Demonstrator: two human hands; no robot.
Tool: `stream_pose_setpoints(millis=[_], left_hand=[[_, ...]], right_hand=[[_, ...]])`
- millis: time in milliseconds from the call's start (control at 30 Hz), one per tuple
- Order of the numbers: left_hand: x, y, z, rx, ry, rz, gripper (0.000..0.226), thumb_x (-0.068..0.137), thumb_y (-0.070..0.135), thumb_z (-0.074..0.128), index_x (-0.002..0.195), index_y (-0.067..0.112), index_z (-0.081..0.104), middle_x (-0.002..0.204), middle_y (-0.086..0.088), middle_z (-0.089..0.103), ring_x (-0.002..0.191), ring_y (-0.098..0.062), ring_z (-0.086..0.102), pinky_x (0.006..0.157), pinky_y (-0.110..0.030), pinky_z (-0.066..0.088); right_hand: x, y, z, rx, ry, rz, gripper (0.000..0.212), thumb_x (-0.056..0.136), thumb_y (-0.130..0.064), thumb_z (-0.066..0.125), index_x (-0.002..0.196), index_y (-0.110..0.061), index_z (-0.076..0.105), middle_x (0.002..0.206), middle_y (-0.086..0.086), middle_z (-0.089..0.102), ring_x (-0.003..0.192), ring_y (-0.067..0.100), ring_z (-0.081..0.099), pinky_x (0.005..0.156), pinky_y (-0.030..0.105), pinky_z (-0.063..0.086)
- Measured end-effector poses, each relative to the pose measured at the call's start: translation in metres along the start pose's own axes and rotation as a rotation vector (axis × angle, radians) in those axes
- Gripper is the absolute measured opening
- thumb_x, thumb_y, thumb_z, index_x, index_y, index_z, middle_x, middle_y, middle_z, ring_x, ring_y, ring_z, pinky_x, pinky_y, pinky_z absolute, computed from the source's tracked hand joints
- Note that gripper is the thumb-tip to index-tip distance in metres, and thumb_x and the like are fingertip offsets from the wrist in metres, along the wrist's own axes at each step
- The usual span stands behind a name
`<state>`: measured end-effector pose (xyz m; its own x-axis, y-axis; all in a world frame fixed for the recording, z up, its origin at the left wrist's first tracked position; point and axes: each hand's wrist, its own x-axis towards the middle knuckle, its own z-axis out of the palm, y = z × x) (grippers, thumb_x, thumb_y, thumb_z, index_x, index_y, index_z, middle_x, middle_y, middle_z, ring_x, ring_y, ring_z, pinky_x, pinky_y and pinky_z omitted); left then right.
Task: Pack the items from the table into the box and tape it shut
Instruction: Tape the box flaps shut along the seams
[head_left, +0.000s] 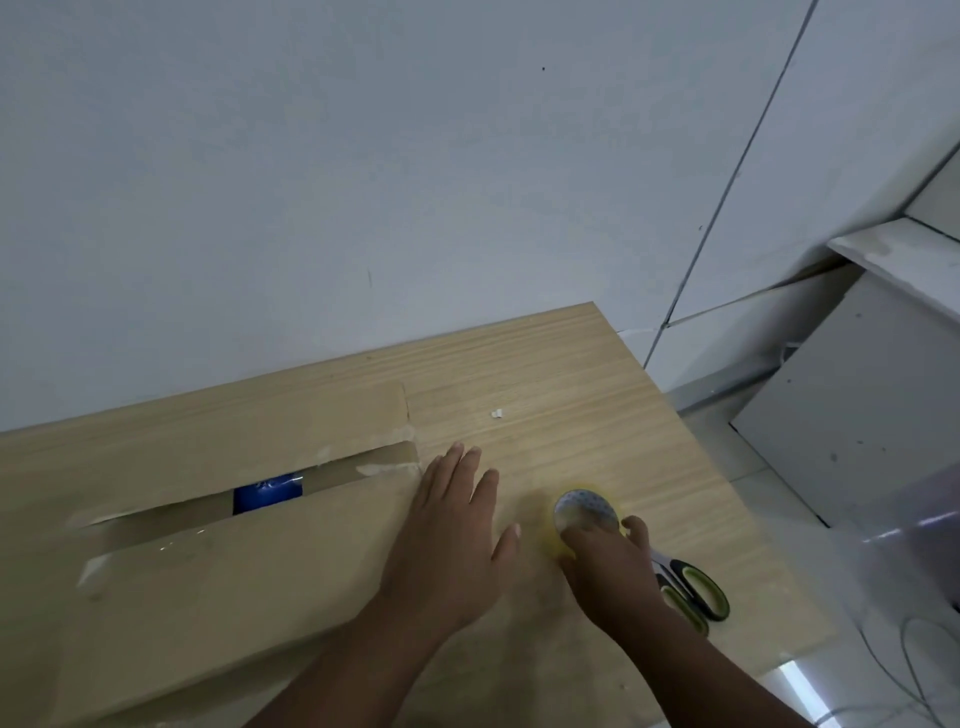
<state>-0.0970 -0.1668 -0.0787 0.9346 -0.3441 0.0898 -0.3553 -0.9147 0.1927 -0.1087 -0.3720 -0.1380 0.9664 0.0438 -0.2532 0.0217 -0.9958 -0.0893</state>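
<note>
A plain white wall (363, 156) backs a wood-grain table (571, 374). The box (208, 582) lies on the left part of the table, with its long side running left to right. Both top flaps are folded down, but a gap stands open along the seam, and a blue item (267, 493) shows through it. Shiny strips of old tape cling to the flaps; none bridges the gap. Judgement: packing appears done or nearly done, and sealing is not yet done.

The left grip (452, 530) is released. Its fingers are straight and spread, palm down, over the right end of the box and the table beside it. Whether the palm presses on the cardboard cannot be told. This placement probably steadies the box for taping.

The right grip (608, 566) grasps the tape (582, 512), which sits on the table just right of the box. The fingers curl over the near rim of the roll and the thumb lies on its right side. The roll is close to the end of the seam, where a strip could be started.

The scissors (696, 592) lie on the table beside the right grip and are partly hidden by it. They are within reach for cutting. A white scrap (497, 414) lies on the table beyond the left grip.
</note>
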Motion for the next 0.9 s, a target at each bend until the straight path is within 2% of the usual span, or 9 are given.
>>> stream_pose_setpoints(millis=[100,167,267,400,467,567,633,733,900], left_hand=[[-0.004,-0.001,-0.003,-0.234,0.124,0.033,0.057,0.098,0.049,0.043,0.14,0.014,0.06,0.157,-0.002,0.043,0.152,-0.016,0.025,0.122,-0.043,0.031],[-0.008,-0.003,-0.01,-0.421,0.233,0.073,0.049,0.098,0.04,0.052,0.138,0.014,0.061,0.154,0.002,0.045,0.15,-0.012,0.03,0.118,-0.043,0.037],[-0.017,-0.016,-0.028,-0.458,0.409,0.141,0.048,0.095,0.026,0.059,0.139,0.007,0.059,0.157,-0.004,0.042,0.15,-0.023,0.032,0.12,-0.045,0.034],[-0.033,-0.068,-0.043,-0.166,0.527,0.034,0.067,0.091,0.034,0.059,0.145,-0.002,0.047,0.162,-0.023,0.025,0.153,-0.044,0.017,0.122,-0.056,0.021],[-0.048,-0.102,-0.048,-0.051,0.475,-0.078,0.077,0.091,0.045,0.055,0.148,-0.006,0.042,0.165,-0.025,0.018,0.154,-0.044,0.009,0.122,-0.061,0.019],[-0.071,-0.153,-0.049,0.082,0.295,-0.206,0.084,0.094,0.055,0.043,0.154,-0.002,0.033,0.168,-0.02,0.01,0.157,-0.037,-0.001,0.124,-0.057,0.013],[-0.083,-0.18,-0.046,0.118,0.209,-0.237,0.079,0.096,0.058,0.035,0.154,0.004,0.038,0.167,-0.018,0.019,0.157,-0.035,0.008,0.125,-0.051,0.014],[-0.09,-0.196,-0.045,0.052,0.191,-0.255,0.07,0.097,0.056,0.035,0.148,0.012,0.051,0.158,-0.014,0.042,0.149,-0.03,0.033,0.122,-0.038,0.019],[-0.085,-0.197,-0.044,-0.032,0.282,-0.29,0.062,0.094,0.057,0.047,0.136,0.015,0.065,0.148,-0.01,0.056,0.142,-0.025,0.045,0.117,-0.04,0.037]], right_hand=[[0.003,0.002,-0.01,0.159,0.065,0.032,0.034,0.104,-0.039,0.042,0.136,-0.033,0.052,0.124,-0.01,0.067,0.117,0.009,0.06,0.117,0.037,0.016],[0.006,-0.001,-0.024,0.35,0.132,0.024,0.029,0.103,-0.033,0.049,0.128,-0.024,0.06,0.116,-0.003,0.071,0.107,0.017,0.065,0.112,0.04,0.034],[0.004,-0.018,-0.065,0.825,0.226,-0.003,0.015,0.102,-0.022,0.051,0.109,-0.019,0.064,0.094,-0.001,0.069,0.083,0.018,0.066,0.079,0.044,0.056],[-0.002,-0.053,-0.127,1.181,0.349,-0.052,0.019,0.095,-0.025,0.046,0.095,-0.016,0.063,0.088,0.008,0.065,0.079,0.022,0.058,0.067,0.037,0.045],[0.001,-0.074,-0.148,1.295,0.365,-0.118,0.023,0.09,-0.029,0.047,0.092,-0.015,0.064,0.088,0.009,0.066,0.077,0.023,0.059,0.067,0.034,0.045],[0.01,-0.109,-0.163,1.402,0.323,-0.219,0.02,0.099,-0.027,0.056,0.09,-0.01,0.063,0.079,-0.001,0.066,0.072,0.009,0.062,0.061,0.02,0.047],[0.019,-0.134,-0.165,1.382,0.269,-0.288,0.03,0.097,-0.035,0.059,0.087,-0.006,0.061,0.077,0.003,0.065,0.071,0.01,0.063,0.058,0.02,0.048],[0.03,-0.173,-0.158,1.343,0.165,-0.33,0.046,0.092,-0.045,0.063,0.085,0.0,0.059,0.08,0.016,0.067,0.072,0.021,0.068,0.059,0.035,0.052],[0.045,-0.225,-0.141,1.254,0.049,-0.366,0.053,0.094,-0.046,0.065,0.062,-0.009,0.044,0.062,0.001,0.043,0.059,0.014,0.043,0.058,0.032,0.033]])
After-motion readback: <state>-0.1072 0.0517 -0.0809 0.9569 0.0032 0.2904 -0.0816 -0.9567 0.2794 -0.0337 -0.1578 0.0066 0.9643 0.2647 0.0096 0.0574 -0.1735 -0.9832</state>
